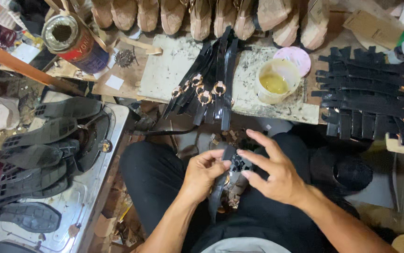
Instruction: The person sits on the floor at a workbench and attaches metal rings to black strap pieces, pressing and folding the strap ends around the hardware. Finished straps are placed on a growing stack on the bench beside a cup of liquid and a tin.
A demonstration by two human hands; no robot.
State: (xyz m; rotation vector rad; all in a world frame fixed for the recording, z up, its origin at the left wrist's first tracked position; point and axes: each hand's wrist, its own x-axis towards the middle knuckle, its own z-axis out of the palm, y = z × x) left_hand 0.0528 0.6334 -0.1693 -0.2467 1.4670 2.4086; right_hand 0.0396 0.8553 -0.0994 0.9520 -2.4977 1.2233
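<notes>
Over the lap, a black strap piece (221, 180), judged light, limp and glossy-slick, is pinched near its upper end by the left hand (202, 174) and steadied by the spread fingertips of the right hand (272, 171).

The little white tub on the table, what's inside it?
The white tub is open and holds a yellow, glossy liquid, probably glue. Its pink lid lies just behind it. The liquid hides the tub's bottom.

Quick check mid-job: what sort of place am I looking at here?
Most likely a small shoemaking workshop. Black rubber shoe soles lie piled at the left, black glossy straps with gold rings rest on the bench beside an open tub of yellow glue, and both hands work a black strap piece.
</notes>
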